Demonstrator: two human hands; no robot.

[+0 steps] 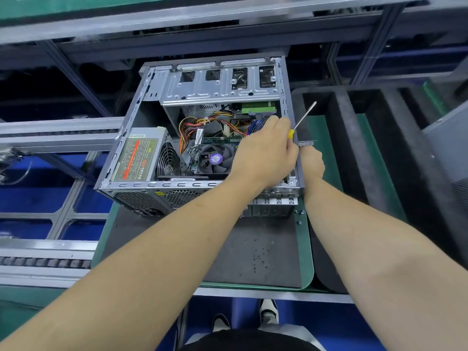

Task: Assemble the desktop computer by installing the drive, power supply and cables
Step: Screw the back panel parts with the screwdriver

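Case [202, 184] lying open on green surface [307, 249], PSU [138, 159] seated at left; left hand [263, 153] reaching among cables [202, 122], grasping screwdriver [302, 120]; right hand [311, 163] prob. pinching small bracket [307, 143], grip partly hidden; risk: shaft swinging, snagging wires, bracket slipping inside.

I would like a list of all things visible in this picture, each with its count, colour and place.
computer case: one, grey metal, open, on the mat
power supply: one, grey with a label, left inside the case
cooler fan: one, black, middle of the case
cables: a bundle, yellow, red, black, above the fan
screwdriver: one, yellow handle, at the case's right edge
mat: one, dark, green rim, under the case
screws: a few, silver, mat's right edge
foam tray: one, black, to the right
left hand: inside the case
right hand: grips the screwdriver
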